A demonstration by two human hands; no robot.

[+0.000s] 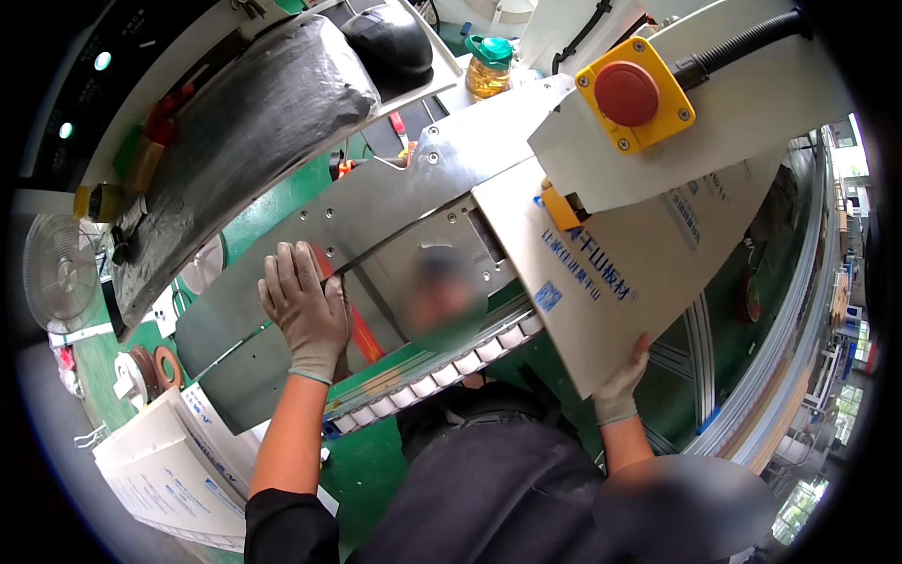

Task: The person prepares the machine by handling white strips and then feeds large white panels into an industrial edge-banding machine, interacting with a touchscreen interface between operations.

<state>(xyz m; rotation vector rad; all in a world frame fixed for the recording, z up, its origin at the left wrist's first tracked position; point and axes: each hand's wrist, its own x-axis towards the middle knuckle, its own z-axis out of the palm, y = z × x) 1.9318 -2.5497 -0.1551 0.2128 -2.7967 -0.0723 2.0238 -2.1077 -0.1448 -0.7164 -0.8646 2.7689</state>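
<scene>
My left hand (305, 310), in a grey glove, lies flat with fingers spread on the metal guard plate (376, 226) of a green machine. My right hand (622, 387), also gloved, grips the near corner of a white board (611, 273) with blue print. The board lies on the row of white rollers (451, 368) and reaches under the machine's white housing (714, 122). A red strip (362, 329) runs just right of my left hand.
A red push button on a yellow box (631, 96) sits on the white housing. A black-wrapped curved cover (235, 141) is at upper left. A stack of white boards (174, 470) lies at lower left. A bottle of yellow liquid (489, 68) stands at the top.
</scene>
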